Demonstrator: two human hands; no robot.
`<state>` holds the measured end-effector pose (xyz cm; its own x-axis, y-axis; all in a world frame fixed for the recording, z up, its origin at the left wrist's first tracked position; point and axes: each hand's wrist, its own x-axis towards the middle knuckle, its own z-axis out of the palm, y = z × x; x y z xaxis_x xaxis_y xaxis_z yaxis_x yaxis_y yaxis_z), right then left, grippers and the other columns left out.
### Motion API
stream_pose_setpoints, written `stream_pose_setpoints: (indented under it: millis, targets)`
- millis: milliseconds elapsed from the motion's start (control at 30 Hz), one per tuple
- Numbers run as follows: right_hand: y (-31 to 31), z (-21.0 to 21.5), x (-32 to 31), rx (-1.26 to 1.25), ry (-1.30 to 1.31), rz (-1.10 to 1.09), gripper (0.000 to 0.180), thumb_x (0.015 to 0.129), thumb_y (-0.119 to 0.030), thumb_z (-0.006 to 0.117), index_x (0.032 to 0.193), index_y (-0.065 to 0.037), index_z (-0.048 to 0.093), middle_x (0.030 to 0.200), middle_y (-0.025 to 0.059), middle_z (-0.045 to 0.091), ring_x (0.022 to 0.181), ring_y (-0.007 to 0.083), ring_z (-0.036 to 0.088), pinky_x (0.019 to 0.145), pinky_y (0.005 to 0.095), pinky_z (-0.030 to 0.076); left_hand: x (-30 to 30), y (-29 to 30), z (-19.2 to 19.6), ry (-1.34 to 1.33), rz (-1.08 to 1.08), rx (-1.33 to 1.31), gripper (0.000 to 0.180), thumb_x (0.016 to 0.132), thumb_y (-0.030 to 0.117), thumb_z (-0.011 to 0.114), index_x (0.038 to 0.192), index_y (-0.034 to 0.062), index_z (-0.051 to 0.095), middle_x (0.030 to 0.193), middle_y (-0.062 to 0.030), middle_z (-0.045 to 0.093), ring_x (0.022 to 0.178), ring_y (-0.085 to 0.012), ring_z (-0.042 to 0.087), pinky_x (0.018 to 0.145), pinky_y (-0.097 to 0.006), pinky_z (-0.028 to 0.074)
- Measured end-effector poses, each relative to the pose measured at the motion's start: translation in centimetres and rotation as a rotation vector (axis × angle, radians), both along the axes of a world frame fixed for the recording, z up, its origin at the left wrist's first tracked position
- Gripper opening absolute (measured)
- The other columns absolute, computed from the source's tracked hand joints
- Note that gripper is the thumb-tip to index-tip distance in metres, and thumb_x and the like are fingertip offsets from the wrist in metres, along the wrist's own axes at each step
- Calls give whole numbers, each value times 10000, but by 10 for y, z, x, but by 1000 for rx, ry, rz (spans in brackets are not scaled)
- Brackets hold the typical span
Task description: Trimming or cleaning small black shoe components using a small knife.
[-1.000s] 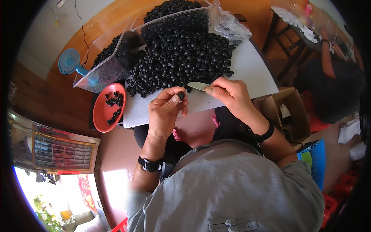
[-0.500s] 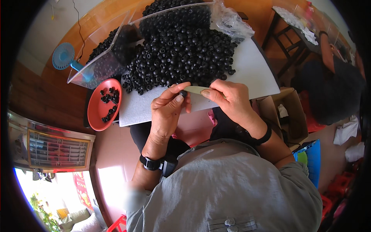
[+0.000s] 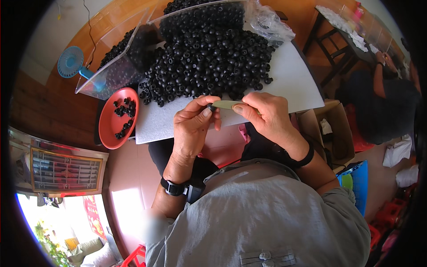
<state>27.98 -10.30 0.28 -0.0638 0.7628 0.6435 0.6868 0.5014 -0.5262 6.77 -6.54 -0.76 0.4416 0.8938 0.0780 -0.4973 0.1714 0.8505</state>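
My left hand (image 3: 192, 124) is closed, pinching one small black round piece (image 3: 211, 107) between thumb and fingers. My right hand (image 3: 267, 115) is wrapped round a flat, pale green, blade-like tool (image 3: 226, 104). Its free end touches or nearly touches the black piece; the fingers hide the exact contact. Both hands are over the near edge of a white tabletop (image 3: 296, 84). Just beyond them lies a large heap of similar black pieces (image 3: 209, 62), many with a round hole. A red oval basin (image 3: 106, 127) at the left holds several of them.
Clear plastic bins (image 3: 116, 66) with more black pieces stand behind and left of the heap. A clear plastic bag (image 3: 269, 22) lies at the back right. A blue fan (image 3: 71, 61) is at far left. A cardboard box (image 3: 340, 120) and another person (image 3: 378, 95) are to the right.
The green tool and the black piece stay together, with both hands nearly still. The whole view has shifted slightly. At the right, the other person's arm has moved.
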Motion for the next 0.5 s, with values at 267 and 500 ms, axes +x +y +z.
stream_pose_setpoints:
  millis: [267, 500]
  targets:
    - [-3, 2, 6, 83, -76, 80, 254, 895, -235, 745, 750, -65, 625, 591, 66, 566, 512, 235, 557, 479, 358, 408, -2, -7, 10, 50, 21, 40, 228, 990, -26, 538, 1172, -62, 671, 1023, -110, 636, 794, -194, 623, 687, -314, 524]
    - [-6, -3, 43, -339, 550, 406, 177, 924, -160, 739, 973, 9, 719, 748, 21, 666, 672, 57, 551, 598, 241, 438, -83, 9, 41, 522, 705, 413, 249, 912, -40, 605, 1132, -42, 722, 952, -82, 678, 739, -121, 599, 648, -272, 526]
